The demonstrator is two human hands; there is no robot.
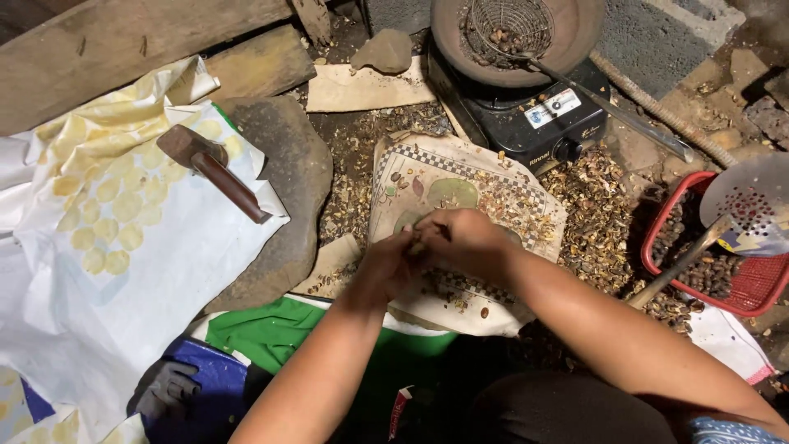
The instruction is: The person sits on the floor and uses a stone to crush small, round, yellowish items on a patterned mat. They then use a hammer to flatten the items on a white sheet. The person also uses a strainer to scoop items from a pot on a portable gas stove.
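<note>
Nut (417, 245), small and brown, sits pinched between the fingertips of both hands above a patterned cloth (460, 177) spread on the ground; it is too small to tell its exact kind. From the head view, the left hand (385, 265) curls its fingers around the nut from below, while the right hand (460, 238) closes its thumb and fingers on it from above, the two hands touching each other. Shell fragments and a few loose nuts lie scattered over the cloth and the dirt beside it. Behind the cloth stands a black single-burner stove (526, 115) carrying a round pan with a wire basket (514, 25) in it. To the right, a red basket (744, 284) holds dark nuts, with a perforated metal skimmer (752, 201) resting over it. To the left, a hammer-like tool (209, 168) lies on a white and yellow cloth beside a flat stone (288, 189).
</note>
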